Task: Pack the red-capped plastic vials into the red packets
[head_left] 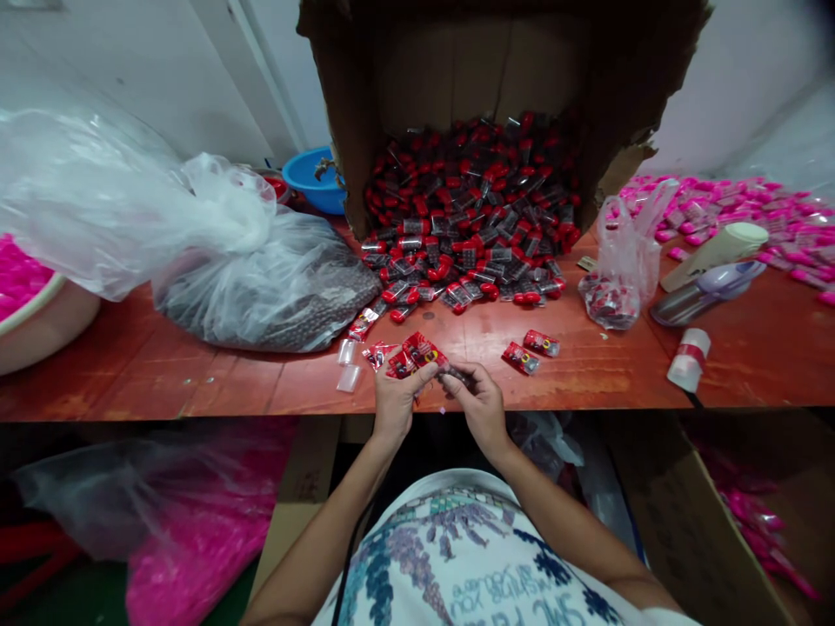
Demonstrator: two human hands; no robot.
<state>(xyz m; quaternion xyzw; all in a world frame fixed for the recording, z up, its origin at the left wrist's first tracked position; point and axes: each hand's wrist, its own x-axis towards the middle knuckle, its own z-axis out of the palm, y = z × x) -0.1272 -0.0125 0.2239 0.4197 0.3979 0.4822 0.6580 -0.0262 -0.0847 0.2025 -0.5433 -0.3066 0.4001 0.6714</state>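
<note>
My left hand [397, 402] is closed on a red printed label [423, 349], one of several fanned above its fingers at the table's front edge. Right beside it, my right hand [481, 402] pinches a small dark piece [459, 377], mostly covered by the fingers, against the label's near end. Two clear little sleeves [348, 378] lie left of my hands. To the right rest two small red-printed packs [522, 357]. Farther back, a heap of small clear containers with red caps [470, 222] spills from a torn cardboard box [352, 174].
A plastic bag of dark beads [274, 296] sits on the left, near a white tub [65, 317] of pink pieces. On the right are a small knotted bag [617, 287], a bottle [704, 291], a clear roll [689, 358] and a pink pile [737, 213].
</note>
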